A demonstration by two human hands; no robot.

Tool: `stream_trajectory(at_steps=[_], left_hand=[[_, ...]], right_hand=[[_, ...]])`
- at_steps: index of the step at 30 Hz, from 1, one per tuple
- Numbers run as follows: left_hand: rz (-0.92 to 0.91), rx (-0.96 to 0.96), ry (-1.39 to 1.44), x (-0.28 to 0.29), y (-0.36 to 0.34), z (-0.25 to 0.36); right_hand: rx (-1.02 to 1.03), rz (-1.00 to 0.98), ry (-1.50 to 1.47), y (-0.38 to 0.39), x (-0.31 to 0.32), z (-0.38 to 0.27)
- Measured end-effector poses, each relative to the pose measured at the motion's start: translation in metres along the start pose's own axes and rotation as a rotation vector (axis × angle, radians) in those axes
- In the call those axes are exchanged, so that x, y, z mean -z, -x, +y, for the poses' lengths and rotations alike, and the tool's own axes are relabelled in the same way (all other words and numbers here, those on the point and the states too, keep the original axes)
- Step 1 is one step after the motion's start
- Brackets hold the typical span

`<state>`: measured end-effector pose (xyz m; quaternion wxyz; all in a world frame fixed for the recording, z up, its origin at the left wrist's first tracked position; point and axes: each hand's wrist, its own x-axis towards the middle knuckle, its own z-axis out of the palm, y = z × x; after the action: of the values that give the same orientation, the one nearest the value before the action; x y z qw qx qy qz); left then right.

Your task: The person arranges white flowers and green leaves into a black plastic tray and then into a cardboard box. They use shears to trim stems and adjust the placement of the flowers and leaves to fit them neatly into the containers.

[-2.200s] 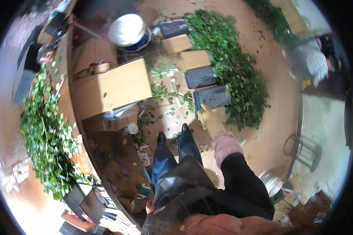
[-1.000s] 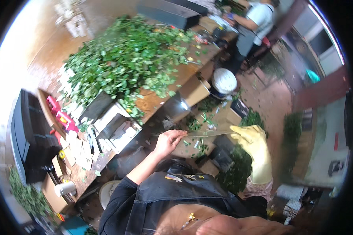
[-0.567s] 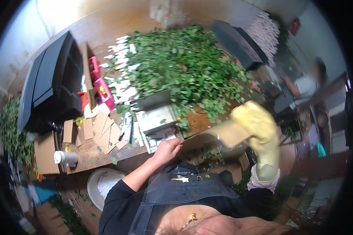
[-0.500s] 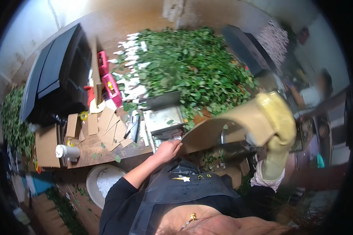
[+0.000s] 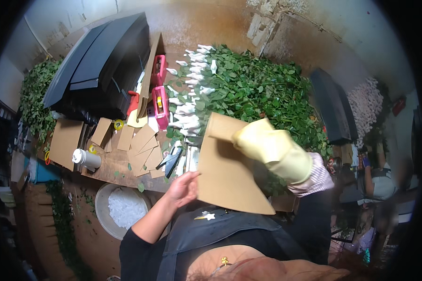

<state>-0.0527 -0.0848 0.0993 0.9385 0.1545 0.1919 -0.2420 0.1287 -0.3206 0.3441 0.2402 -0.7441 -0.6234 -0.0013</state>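
Note:
A curved sheet of brown cardboard (image 5: 229, 175) stands tilted in front of my body at the table's near edge. My bare left hand (image 5: 184, 188) pinches its left edge between thumb and fingers. My right hand (image 5: 267, 143), in a thick yellow glove with a striped cuff, is closed on the sheet's far right side; the glove hides the fingertips. Behind the sheet lies a big heap of leafy green stems (image 5: 267, 89). White-wrapped flower heads (image 5: 187, 122) stick out along the heap's left side.
Left on the table are black folded sheets (image 5: 103, 61), pink baskets (image 5: 160, 107), cardboard pieces (image 5: 143, 145), a black-handled tool (image 5: 172, 161) and a white lidded cup (image 5: 86, 159). Below stands a bucket (image 5: 101, 206) of white pieces. Another person (image 5: 377, 182) works at the right.
The cardboard has swung from the right to in front of me and bends less. My gloved hand has come up and leftward with it. The view has turned to the right.

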Motion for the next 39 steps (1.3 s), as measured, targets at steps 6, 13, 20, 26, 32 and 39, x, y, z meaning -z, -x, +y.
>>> stream_trajectory(at_steps=[6, 13, 20, 26, 32, 39], left_hand=[[-0.047, -0.011, -0.028, -0.053, 0.046, -0.009], [-0.017, 0.175, 0.177, -0.064, 0.047, 0.009], [0.24, 0.57, -0.699, 0.061, 0.0, 0.09], [0.436, -0.008, -2.355, 0.048, -0.074, 0.109], [-0.448, -0.823, -2.271, 0.085, -0.159, 0.051], [-0.232, -0.771, -2.501, 0.116, -0.153, 0.041]], right_hand=[[-0.101, -0.39, 0.103, -0.023, 0.019, 0.021], [-0.359, -0.883, 0.04, -0.061, 0.057, 0.026], [0.049, -0.338, 0.752, 0.013, -0.177, 0.14], [-0.216, -0.158, 0.307, -0.031, -0.151, 0.095], [-0.275, -0.299, 0.384, -0.045, -0.154, 0.093], [-0.181, -0.099, 0.281, -0.036, -0.173, 0.094]])
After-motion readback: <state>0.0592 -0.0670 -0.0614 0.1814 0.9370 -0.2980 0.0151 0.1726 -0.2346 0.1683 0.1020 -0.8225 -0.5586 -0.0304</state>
